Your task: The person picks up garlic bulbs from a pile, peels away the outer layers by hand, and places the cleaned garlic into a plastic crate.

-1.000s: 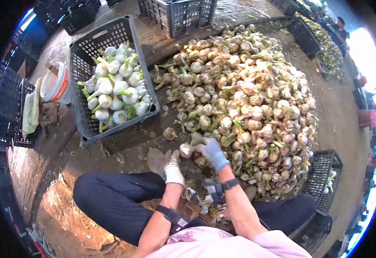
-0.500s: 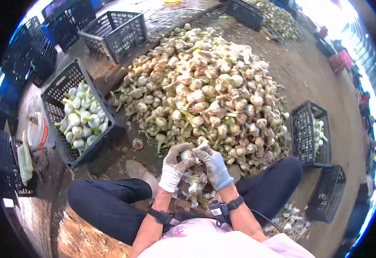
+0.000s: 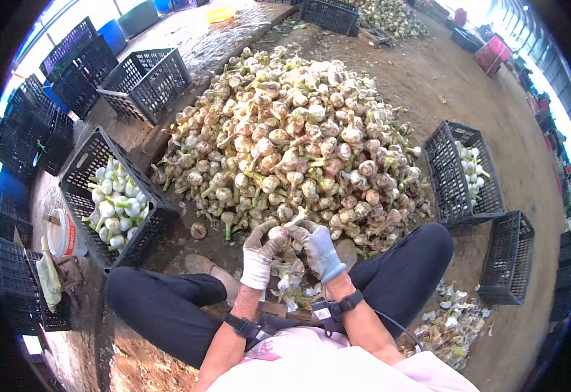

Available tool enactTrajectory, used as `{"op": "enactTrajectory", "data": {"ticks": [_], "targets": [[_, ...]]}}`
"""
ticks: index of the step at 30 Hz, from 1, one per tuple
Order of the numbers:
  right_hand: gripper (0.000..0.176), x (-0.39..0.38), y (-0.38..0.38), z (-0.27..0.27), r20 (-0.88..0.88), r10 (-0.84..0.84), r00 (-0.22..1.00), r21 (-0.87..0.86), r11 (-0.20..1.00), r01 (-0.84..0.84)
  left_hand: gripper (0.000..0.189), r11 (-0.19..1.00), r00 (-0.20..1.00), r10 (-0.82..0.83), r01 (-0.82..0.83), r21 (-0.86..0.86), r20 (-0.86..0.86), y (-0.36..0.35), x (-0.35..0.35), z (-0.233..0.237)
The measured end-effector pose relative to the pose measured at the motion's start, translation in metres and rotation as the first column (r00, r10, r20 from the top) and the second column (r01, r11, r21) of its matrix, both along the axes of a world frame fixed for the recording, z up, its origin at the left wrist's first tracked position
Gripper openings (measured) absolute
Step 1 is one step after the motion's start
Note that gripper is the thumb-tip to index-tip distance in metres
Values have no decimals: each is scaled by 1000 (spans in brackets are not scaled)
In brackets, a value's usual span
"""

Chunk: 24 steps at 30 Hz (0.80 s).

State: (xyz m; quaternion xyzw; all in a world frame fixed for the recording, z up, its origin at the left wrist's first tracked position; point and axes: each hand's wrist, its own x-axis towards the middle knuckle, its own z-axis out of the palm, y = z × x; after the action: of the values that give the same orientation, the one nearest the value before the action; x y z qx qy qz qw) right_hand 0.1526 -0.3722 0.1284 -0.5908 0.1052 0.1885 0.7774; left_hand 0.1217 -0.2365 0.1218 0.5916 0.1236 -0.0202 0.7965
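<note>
The left hand (image 3: 258, 253), in a dirt-stained white knit glove, has its fingers curled round a round, brownish-white garlic bulb (image 3: 277, 236), pinching it between thumb and fingertips; the right hand (image 3: 318, 248), in a grey-blue glove with soiled fingers, meets it from the other side, its fingers bent and pressed together at the bulb's stem end. The bulb is held between the two hands, above loose papery white and purplish garlic skins (image 3: 290, 277) and just in front of a large heap of unpeeled, soil-marked garlic with green stems (image 3: 298, 137). One loose brown bulb (image 3: 198, 230) lies on the dark, damp ground to the left of the heap. Farther left, a tilted black plastic mesh crate (image 3: 79, 171) holds clean white bulbs with short green stems (image 3: 117, 204), and beside it is a white bucket with a red label (image 3: 62, 234). On the right, another black mesh crate (image 3: 449, 176) contains a smaller batch of white bulbs (image 3: 471, 171), near a scattered patch of peelings (image 3: 452, 323)
</note>
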Motion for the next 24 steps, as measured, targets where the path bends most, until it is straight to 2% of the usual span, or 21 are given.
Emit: {"op": "enactTrajectory", "data": {"ticks": [3,4,8,10,11,13,14,15,17,18,19,20,21,22,23,24], "targets": [[19,-1,-4,-5,-10,40,999,111,993,-39,41,999,999,36,-36,-25,1,1,-2,-4],[20,-1,-7,-9,-23,69,997,152,986,-64,44,990,999,46,-49,-134,-29,3,-2,-11],[23,1,-16,-15,-32,149,988,220,966,-138,45,969,999,42,-47,-241,-27,8,-1,-18],[23,2,-16,-14,-11,178,984,208,963,-172,37,993,1000,24,-24,-120,2,10,-2,-10],[23,2,-16,-14,6,206,978,199,959,-203,37,992,1000,28,-27,-125,2,9,-2,-6],[22,-2,-10,-8,9,172,985,191,967,-171,35,988,985,5,-31,152,171,5,-4,2],[21,-6,-6,-7,11,133,991,186,974,-133,32,980,982,6,-44,195,191,0,-5,6],[18,-7,-2,-12,89,122,989,25,992,-125,30,932,936,-5,-123,341,352,-2,-5,-1],[17,-13,2,-6,90,34,995,20,999,-36,26,967,964,61,-121,223,258,-1,-5,-23],[17,-15,6,-8,88,44,995,17,999,-45,27,989,992,109,-102,-106,61,-2,-7,-10],[17,-15,9,-13,110,31,993,-57,998,-25,27,988,991,117,-110,-108,66,1,-8,-14],[17,-15,13,-20,137,18,990,-130,991,0,32,926,978,140,-185,-330,-154,6,-7,-25],[17,-14,15,-38,209,71,975,-236,972,-20,36,807,926,101,-290,-514,-363,10,-6,-35],[20,-11,15,-56,469,187,863,-471,879,66,43,826,842,158,-399,-399,-515,10,-4,-42],[23,-8,14,-65,645,351,679,-636,739,222,40,816,871,36,-309,-489,-490,21,-5,-56],[31,-8,12,-60,536,391,748,-696,707,129,41,830,828,106,-378,-410,-550,16,-2,-44]]}}
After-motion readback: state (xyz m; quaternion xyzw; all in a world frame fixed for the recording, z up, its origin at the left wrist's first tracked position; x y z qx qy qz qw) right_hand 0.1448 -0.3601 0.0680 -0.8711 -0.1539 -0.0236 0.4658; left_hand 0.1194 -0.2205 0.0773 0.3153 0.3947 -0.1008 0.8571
